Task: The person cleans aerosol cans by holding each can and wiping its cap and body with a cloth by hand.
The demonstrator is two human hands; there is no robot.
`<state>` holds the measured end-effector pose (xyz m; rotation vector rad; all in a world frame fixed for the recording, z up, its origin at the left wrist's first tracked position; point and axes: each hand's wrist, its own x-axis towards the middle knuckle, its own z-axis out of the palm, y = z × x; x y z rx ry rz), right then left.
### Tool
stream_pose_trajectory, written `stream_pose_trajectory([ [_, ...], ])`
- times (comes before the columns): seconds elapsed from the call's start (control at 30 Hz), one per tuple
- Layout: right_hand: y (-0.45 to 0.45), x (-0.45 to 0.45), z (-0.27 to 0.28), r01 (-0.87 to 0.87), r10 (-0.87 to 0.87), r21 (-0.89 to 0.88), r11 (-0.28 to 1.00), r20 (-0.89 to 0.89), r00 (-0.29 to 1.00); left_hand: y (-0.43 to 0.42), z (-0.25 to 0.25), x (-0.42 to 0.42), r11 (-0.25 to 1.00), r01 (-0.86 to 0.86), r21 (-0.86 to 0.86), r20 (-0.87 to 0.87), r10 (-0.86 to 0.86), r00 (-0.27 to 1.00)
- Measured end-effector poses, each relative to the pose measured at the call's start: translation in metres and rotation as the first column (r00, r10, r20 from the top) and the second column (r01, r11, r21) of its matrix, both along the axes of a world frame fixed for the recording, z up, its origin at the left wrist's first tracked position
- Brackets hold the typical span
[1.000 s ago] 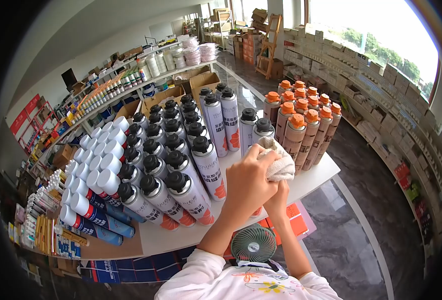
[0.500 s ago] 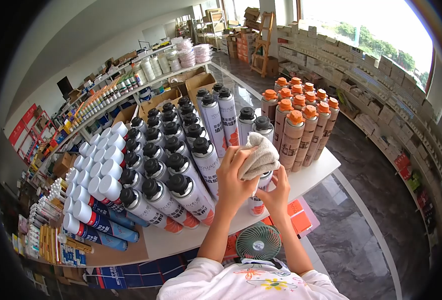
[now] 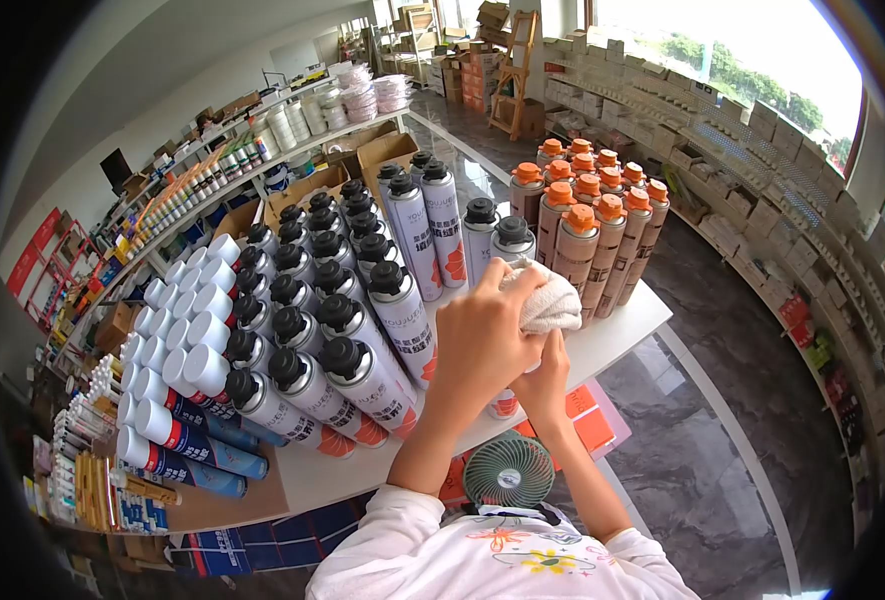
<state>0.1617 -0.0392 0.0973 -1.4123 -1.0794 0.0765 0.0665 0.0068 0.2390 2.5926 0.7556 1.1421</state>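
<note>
My left hand point(image 3: 487, 325) is closed on a beige cloth point(image 3: 554, 303), which covers the top of a can. Below it my right hand point(image 3: 544, 380) wraps round that spray can point(image 3: 503, 404); only its white and orange lower end shows, the rest being hidden by my hands and the cloth. Just behind the cloth stand two similar white cans with black caps point(image 3: 512, 236). To the left, rows of black-capped cans point(image 3: 402, 315) stand upright on the white table point(image 3: 362, 485).
Brown cans with orange caps point(image 3: 575, 240) stand at the table's right end. White-capped blue cans point(image 3: 202, 455) fill its left side. A green fan point(image 3: 508, 470) is against my chest, near orange boxes point(image 3: 584, 418). Shelves point(image 3: 742, 215) line the window wall; open cartons point(image 3: 392, 155) are behind the table.
My left hand has turned over the can's top, carrying the cloth to the right and slightly down. My right hand has shifted lower, its fingers now more closed. The whole view has shifted slightly.
</note>
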Motion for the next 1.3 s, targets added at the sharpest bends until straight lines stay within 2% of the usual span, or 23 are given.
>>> stream_pose_trajectory([
  [0.03, 0.000, 0.000, 0.002, -0.069, 0.071, 0.020, 0.997, -0.113, 0.991, 0.005, 0.002, 0.000, 0.998, 0.010, -0.065, 0.032, -0.008, 0.999],
  [0.1, 0.000, -0.004, 0.010, -0.025, 0.027, 0.039, 0.999, -0.068, 0.997, 0.016, -0.002, -0.001, 0.996, 0.016, -0.085, 0.059, -0.011, 0.998],
  [0.2, 0.003, -0.005, 0.013, 0.009, -0.008, 0.027, 1.000, -0.038, 0.999, 0.028, -0.017, -0.002, 0.987, 0.106, -0.123, 0.248, -0.073, 0.966],
  [0.23, 0.004, -0.005, 0.012, 0.005, -0.004, 0.028, 1.000, -0.040, 0.999, 0.028, -0.021, -0.002, 0.987, 0.102, -0.122, 0.246, -0.070, 0.967],
  [0.33, 0.006, -0.004, 0.011, -0.004, 0.006, 0.061, 0.998, -0.024, 1.000, 0.023, -0.035, -0.006, 0.971, 0.142, -0.194, 0.491, -0.029, 0.871],
  [0.37, 0.004, -0.002, 0.009, -0.014, 0.016, 0.051, 0.999, -0.040, 0.999, 0.023, -0.042, -0.005, 0.972, 0.149, -0.181, 0.486, -0.043, 0.873],
  [0.43, 0.003, 0.000, 0.007, -0.009, 0.012, 0.045, 0.999, -0.060, 0.998, 0.017, -0.055, -0.003, 0.991, 0.124, -0.053, 0.582, -0.070, 0.810],
  [0.5, 0.003, -0.002, 0.006, 0.000, 0.000, 0.066, 0.998, 0.001, 1.000, 0.006, -0.059, -0.004, 0.998, 0.062, -0.030, 0.558, -0.035, 0.829],
  [0.57, 0.005, -0.001, 0.002, -0.015, 0.018, 0.091, 0.996, -0.030, 0.999, -0.004, -0.061, -0.004, 0.996, -0.062, 0.070, 0.505, 0.018, 0.863],
  [0.63, 0.004, 0.001, 0.001, -0.001, -0.001, 0.072, 0.997, 0.024, 1.000, -0.006, -0.062, -0.005, 0.996, -0.063, 0.065, 0.472, 0.025, 0.881],
  [0.67, 0.007, 0.005, -0.006, 0.010, -0.018, 0.074, 0.997, 0.111, 0.994, -0.005, -0.061, -0.004, 0.986, -0.035, 0.160, 0.428, -0.037, 0.903],
  [0.73, 0.008, 0.002, -0.007, 0.002, 0.000, 0.080, 0.997, -0.034, 0.999, -0.005, -0.055, -0.005, 0.953, 0.012, 0.302, 0.290, -0.104, 0.952],
  [0.77, 0.006, 0.001, -0.005, -0.008, 0.021, 0.101, 0.995, -0.134, 0.991, -0.005, -0.053, -0.003, 0.952, 0.030, 0.306, 0.203, -0.096, 0.975],
  [0.83, 0.008, -0.002, 0.006, -0.003, 0.024, 0.130, 0.991, -0.161, 0.987, -0.003, -0.041, 0.002, 0.950, 0.025, 0.312, 0.143, -0.073, 0.987],
  [0.87, 0.010, 0.000, 0.006, -0.010, 0.021, 0.094, 0.995, -0.112, 0.994, -0.001, -0.034, 0.003, 0.951, 0.016, 0.308, 0.143, -0.063, 0.988],
  [0.93, 0.016, 0.006, -0.005, -0.010, 0.011, 0.045, 0.999, -0.024, 1.000, 0.002, -0.020, 0.005, 0.982, 0.050, 0.184, 0.039, -0.059, 0.998],
  [0.97, 0.017, 0.005, -0.009, -0.015, 0.016, 0.047, 0.999, -0.023, 1.000, 0.005, -0.016, 0.007, 0.981, 0.045, 0.186, 0.040, -0.053, 0.998],
  [1.03, 0.015, -0.002, 0.002, 0.029, -0.020, 0.100, 0.995, -0.083, 0.996, 0.011, -0.008, 0.009, 0.995, 0.044, 0.089, 0.061, -0.049, 0.997],
  [1.07, 0.013, -0.001, 0.003, -0.011, 0.015, 0.069, 0.998, -0.061, 0.998, 0.011, -0.002, 0.009, 1.000, 0.023, 0.007, 0.051, -0.023, 0.998],
  [1.1, 0.013, -0.002, 0.002, -0.016, 0.020, 0.069, 0.997, -0.061, 0.998, 0.014, 0.000, 0.007, 1.000, 0.018, 0.007, 0.052, -0.018, 0.998],
  [1.17, 0.015, -0.005, 0.001, -0.015, 0.022, 0.125, 0.992, -0.060, 0.998, 0.020, 0.002, 0.004, 0.994, 0.005, -0.106, 0.061, 0.001, 0.998],
  [1.23, 0.011, -0.006, 0.006, 0.005, -0.001, 0.108, 0.994, -0.038, 0.999, 0.024, -0.004, 0.002, 0.994, 0.001, -0.106, 0.072, 0.007, 0.997],
  [1.3, 0.009, -0.007, 0.006, 0.019, -0.018, 0.090, 0.996, -0.014, 1.000, 0.026, -0.018, 0.003, 0.984, 0.096, -0.149, 0.331, -0.041, 0.943],
])
